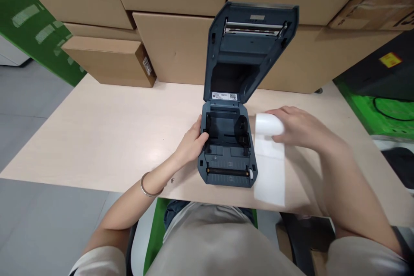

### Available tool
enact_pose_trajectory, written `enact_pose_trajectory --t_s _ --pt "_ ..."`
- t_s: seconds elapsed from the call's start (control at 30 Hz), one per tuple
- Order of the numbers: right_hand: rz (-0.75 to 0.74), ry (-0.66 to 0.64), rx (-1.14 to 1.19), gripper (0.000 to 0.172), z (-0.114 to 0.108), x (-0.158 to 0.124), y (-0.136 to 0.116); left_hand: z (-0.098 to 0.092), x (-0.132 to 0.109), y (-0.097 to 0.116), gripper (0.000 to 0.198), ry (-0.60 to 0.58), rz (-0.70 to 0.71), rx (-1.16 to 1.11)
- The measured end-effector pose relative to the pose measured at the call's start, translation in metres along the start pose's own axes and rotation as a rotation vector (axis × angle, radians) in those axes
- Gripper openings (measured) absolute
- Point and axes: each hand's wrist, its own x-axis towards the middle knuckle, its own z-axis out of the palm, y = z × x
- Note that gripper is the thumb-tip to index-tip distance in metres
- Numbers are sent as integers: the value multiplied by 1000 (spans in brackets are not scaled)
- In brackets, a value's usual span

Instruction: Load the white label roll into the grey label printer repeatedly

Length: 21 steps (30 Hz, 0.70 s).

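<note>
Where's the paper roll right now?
In the head view, the white paper roll is in the right hand, just right of the open label printer.

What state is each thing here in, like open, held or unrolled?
Printer lid: raised, open
Printer base: no roll inside
White roll: partly unrolled, beside the base
Left hand: gripping the base's side
Right hand: holding the roll
Small carton: looks closed

Left grip [191,143] clasping, right grip [296,127] curled inward
</note>
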Motion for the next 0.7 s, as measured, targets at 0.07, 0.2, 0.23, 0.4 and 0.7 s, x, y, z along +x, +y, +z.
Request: enact_pose_trajectory --t_s 0.07,0.2,0.23,0.4,0.7 --pt "-94 -47 98 66 -22 -23 11 -1 0 1 80 -5 4 6" --pt "-275 -100 293 81 -57 -41 -1 -2 -1 2 80 -13 -5 11" --pt "-308 -91 322 83 -62 -37 -13 -2 -1 2 80 -15 -5 14" --pt "-241 -13 388 75 -58 15 -86 0 0 -2 81 5 -9 38" --pt "-206 -72 201 72 -28 69 -114 0 -1 0 78 14 -37 25"
